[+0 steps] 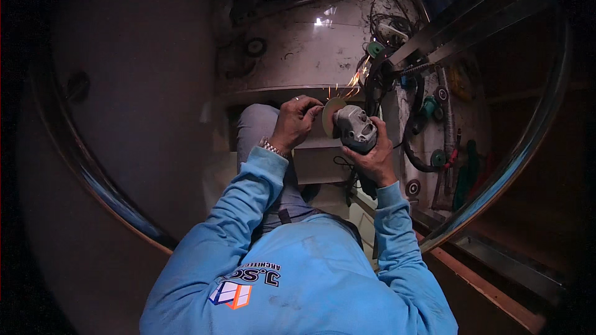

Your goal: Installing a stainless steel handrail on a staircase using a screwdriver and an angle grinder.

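Note:
My right hand (376,155) is wrapped round the body of a grey angle grinder (357,130). Its thin round disc (331,116) faces left, and orange sparks (355,82) fly up and to the right from the disc's upper edge. My left hand (294,123) is closed in a pinch just left of the disc, with the fingertips close to its face. What the pinch holds is too small and dark to make out; a thin piece seems to reach toward the disc. A metal watch (270,147) circles my left wrist.
Beyond my knees lies a stained pale floor (310,62) with a small dark wheel (255,47). Tangled black cables (372,80), a green disc (375,49) and more tools lie on the right. Long metal bars (472,22) slant in at upper right. My bent leg (257,125) is under my left arm.

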